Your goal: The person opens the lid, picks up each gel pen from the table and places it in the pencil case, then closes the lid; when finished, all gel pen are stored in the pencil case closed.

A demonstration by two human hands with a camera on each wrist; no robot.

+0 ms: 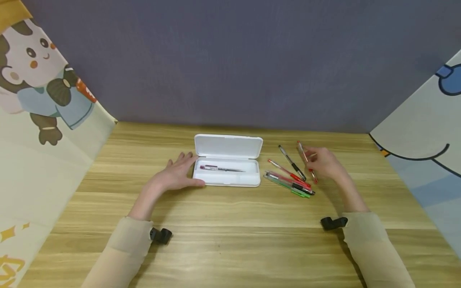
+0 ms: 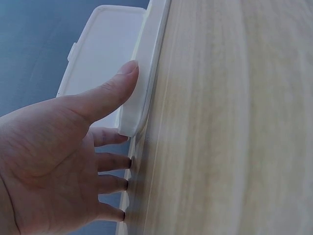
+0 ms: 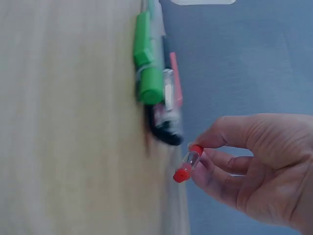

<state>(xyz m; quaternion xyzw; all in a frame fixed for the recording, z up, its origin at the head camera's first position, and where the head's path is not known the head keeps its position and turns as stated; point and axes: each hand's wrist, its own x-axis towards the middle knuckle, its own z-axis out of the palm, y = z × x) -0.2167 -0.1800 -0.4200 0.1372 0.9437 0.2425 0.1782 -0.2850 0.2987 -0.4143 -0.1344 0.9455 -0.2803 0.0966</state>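
On a wooden counter (image 1: 230, 224), the left hand (image 1: 177, 174) rests flat with fingers spread, thumb against an open white pencil case (image 1: 227, 173) holding one pen (image 1: 220, 169); the right hand (image 1: 324, 162) pinches a red pen (image 1: 307, 161) lifted beside loose pens (image 1: 291, 182).

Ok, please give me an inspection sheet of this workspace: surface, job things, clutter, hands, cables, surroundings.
Surface: wooden table, light grain.
Job's things: white pencil case open, lid up, one pen inside; red pen lifted; loose pens beside the case, red, green and black.
Clutter: nothing seen.
Hands: left hand flat on the table, thumb against the case's front edge; right hand pinches the red pen.
Cables: nothing seen.
Surroundings: grey back wall; cartoon-printed panels on both sides.
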